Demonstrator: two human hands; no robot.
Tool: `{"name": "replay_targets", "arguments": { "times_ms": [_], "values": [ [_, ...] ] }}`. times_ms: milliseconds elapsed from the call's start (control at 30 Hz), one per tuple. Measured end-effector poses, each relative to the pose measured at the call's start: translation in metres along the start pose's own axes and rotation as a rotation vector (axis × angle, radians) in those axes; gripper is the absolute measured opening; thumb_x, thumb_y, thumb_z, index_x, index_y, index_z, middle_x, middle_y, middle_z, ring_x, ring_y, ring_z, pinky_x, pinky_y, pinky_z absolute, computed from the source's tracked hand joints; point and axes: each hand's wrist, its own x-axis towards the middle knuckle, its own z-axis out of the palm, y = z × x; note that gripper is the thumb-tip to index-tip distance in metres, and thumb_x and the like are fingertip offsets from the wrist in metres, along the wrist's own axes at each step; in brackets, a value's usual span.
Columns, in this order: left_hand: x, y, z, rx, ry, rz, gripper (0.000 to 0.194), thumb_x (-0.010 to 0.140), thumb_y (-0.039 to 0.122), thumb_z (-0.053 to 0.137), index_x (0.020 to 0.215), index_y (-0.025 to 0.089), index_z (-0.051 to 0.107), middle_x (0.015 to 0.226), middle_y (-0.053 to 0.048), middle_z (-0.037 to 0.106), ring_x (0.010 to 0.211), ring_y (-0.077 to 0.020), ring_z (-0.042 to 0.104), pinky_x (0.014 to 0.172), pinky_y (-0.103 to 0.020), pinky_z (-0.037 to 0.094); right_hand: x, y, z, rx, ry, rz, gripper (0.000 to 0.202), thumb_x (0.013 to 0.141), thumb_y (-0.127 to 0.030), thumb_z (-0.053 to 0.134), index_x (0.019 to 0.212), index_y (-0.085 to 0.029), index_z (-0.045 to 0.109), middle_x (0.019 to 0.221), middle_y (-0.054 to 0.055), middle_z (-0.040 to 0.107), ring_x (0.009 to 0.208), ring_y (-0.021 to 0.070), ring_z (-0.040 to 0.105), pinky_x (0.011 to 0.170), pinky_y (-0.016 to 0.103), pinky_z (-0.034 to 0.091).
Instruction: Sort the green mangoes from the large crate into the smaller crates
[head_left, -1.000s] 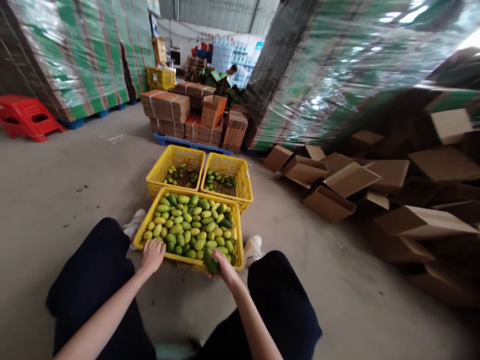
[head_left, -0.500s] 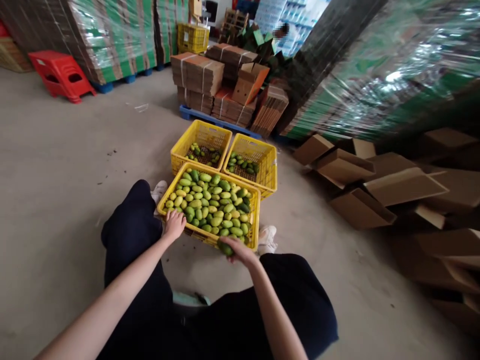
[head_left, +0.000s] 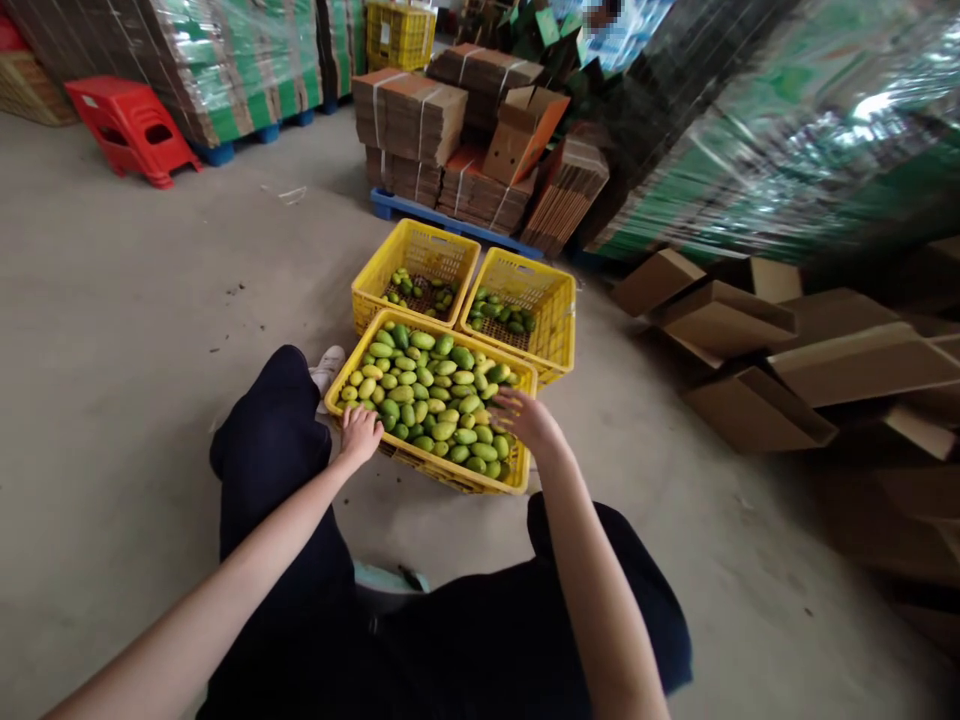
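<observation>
A yellow plastic crate (head_left: 450, 477) full of green and yellow mangoes (head_left: 435, 405) stands on the floor between my knees. My left hand (head_left: 361, 432) rests over its near left rim, fingers lying loosely against the mangoes at that edge. Over the right side of the same crate hovers my right hand (head_left: 527, 420), its fingers spread and nothing seen in them; whether the fingertips touch the fruit I cannot tell. Just behind stand two more yellow crates, a left one (head_left: 367, 297) and a right one (head_left: 559, 330), each with a few mangoes at the bottom.
Bundled flat cardboard (head_left: 409, 115) is stacked on a blue pallet (head_left: 450, 222) beyond the crates. Open cardboard boxes (head_left: 750, 420) lie heaped on the right. A red stool (head_left: 135, 130) stands at the far left, near film-wrapped stacks (head_left: 232, 70). Another person is partly visible at the back.
My right hand has let go of a dark green mango it held at the near right rim and has moved forward over the crate. My left hand stays on the rim.
</observation>
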Motion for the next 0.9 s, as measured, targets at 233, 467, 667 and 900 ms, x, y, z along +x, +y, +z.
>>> {"name": "replay_targets", "arguments": {
  "times_ms": [233, 467, 667, 900],
  "values": [
    [0.034, 0.019, -0.029, -0.019, -0.065, 0.056, 0.024, 0.088, 0.017, 0.052, 0.104, 0.018, 0.071, 0.115, -0.013, 0.072, 0.113, -0.0277, 0.066, 0.106, -0.046, 0.047, -0.009, 0.043, -0.027, -0.396, -0.105, -0.023, 0.018, 0.069, -0.031, 0.076, 0.084, -0.022, 0.07, 0.085, 0.005, 0.071, 0.071, 0.0171, 0.067, 0.059, 0.026, 0.056],
    [0.171, 0.071, -0.07, 0.011, -0.169, 0.347, 0.037, 0.087, 0.023, 0.06, 0.124, 0.019, 0.062, 0.128, -0.012, 0.064, 0.12, -0.0266, 0.059, 0.106, -0.04, 0.046, 0.033, 0.05, 0.029, -0.333, 0.036, -0.052, 0.029, 0.069, -0.029, 0.07, 0.094, -0.023, 0.058, 0.088, 0.0, 0.067, 0.066, 0.0133, 0.063, 0.063, 0.028, 0.052],
    [0.227, 0.124, -0.032, 0.164, -0.302, 0.437, 0.057, 0.078, 0.0, 0.059, 0.131, 0.023, 0.061, 0.144, -0.015, 0.053, 0.13, -0.0319, 0.053, 0.108, -0.045, 0.042, 0.03, 0.054, 0.05, -0.231, -0.161, -0.12, 0.036, 0.062, -0.032, 0.077, 0.093, -0.023, 0.061, 0.088, -0.001, 0.068, 0.068, 0.0141, 0.062, 0.062, 0.028, 0.049],
    [0.224, 0.118, -0.036, 0.082, -0.264, 0.451, 0.054, 0.085, 0.01, 0.061, 0.139, 0.019, 0.056, 0.147, -0.016, 0.049, 0.134, -0.0311, 0.051, 0.115, -0.043, 0.038, 0.007, 0.045, 0.023, 0.02, -0.154, -0.062, 0.022, 0.067, -0.029, 0.079, 0.085, -0.023, 0.068, 0.086, 0.0, 0.07, 0.069, 0.0148, 0.066, 0.065, 0.027, 0.05]
  ]
}}
